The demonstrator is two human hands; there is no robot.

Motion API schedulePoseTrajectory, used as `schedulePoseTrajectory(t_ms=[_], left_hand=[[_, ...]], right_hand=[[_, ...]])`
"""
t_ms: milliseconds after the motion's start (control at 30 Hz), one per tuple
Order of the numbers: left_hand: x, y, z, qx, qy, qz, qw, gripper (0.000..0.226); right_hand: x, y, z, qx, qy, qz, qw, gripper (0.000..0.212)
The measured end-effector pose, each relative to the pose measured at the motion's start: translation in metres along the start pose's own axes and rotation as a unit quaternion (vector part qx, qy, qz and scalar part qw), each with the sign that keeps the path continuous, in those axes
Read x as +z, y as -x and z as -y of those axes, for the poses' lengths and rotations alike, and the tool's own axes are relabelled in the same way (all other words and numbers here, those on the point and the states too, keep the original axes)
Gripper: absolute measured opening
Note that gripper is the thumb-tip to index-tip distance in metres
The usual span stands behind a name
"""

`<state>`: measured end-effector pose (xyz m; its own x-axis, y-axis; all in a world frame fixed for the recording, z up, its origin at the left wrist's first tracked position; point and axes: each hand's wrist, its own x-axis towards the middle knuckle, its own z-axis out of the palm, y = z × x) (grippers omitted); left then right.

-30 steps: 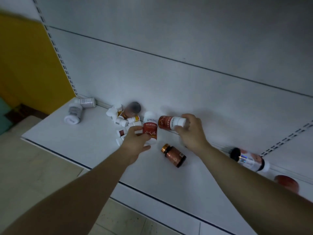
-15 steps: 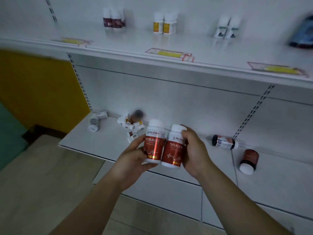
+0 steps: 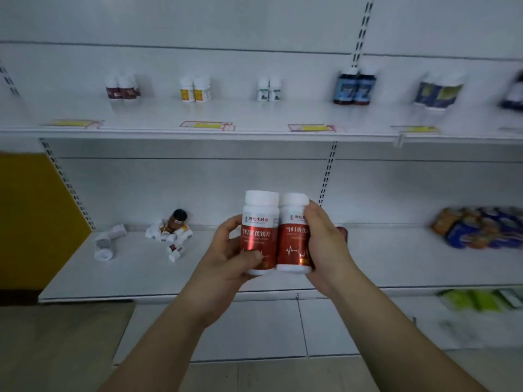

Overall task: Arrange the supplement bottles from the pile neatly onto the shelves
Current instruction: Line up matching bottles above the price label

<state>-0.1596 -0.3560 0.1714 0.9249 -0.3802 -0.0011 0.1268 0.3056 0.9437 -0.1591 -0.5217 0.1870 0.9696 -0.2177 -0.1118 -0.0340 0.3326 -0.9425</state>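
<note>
Two white bottles with red labels stand upright side by side in front of me. My left hand (image 3: 226,258) grips the left red-label bottle (image 3: 259,230), thumb across its front. My right hand (image 3: 325,244) grips the right red-label bottle (image 3: 293,236) from its right side. The pile of small bottles (image 3: 169,236) lies on the lower shelf (image 3: 135,281) to the left, with a brown bottle leaning at its back. Upright pairs of bottles stand in a row on the upper shelf (image 3: 198,134): dark-red ones (image 3: 123,87), yellow-label ones (image 3: 195,89), white ones (image 3: 268,89), blue ones (image 3: 355,86).
Two grey-label bottles (image 3: 106,243) lie left of the pile. Yellow price tags (image 3: 206,125) lie along the upper shelf. Blurred blue and orange packages (image 3: 481,230) sit on the lower shelf at the right, green packs (image 3: 478,299) below them. A yellow wall (image 3: 28,216) borders the left.
Both hands have lifted the two red-label bottles off the lower shelf and stood them upright together. My view has tilted up, so the upper shelf with its bottle row now shows.
</note>
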Motion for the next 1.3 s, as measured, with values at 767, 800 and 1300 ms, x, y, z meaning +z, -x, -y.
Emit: schedulePoseTrajectory(t_ms=[767, 800, 1300], left_hand=[[0.565, -0.078, 0.05, 0.001, 0.014, 0.321, 0.947, 0.072], [0.58, -0.083, 0.055, -0.004, 0.018, 0.326, 0.945, 0.07], [0.749, -0.263, 0.119, -0.017, 0.0, 0.343, 0.939, 0.072]], right_hand=[[-0.467, 0.156, 0.285, -0.29, 0.192, -0.275, 0.896, 0.034], [-0.482, 0.154, 0.289, -0.284, 0.183, -0.284, 0.898, 0.032], [-0.675, -0.003, 0.363, -0.281, 0.134, -0.331, 0.891, 0.049]])
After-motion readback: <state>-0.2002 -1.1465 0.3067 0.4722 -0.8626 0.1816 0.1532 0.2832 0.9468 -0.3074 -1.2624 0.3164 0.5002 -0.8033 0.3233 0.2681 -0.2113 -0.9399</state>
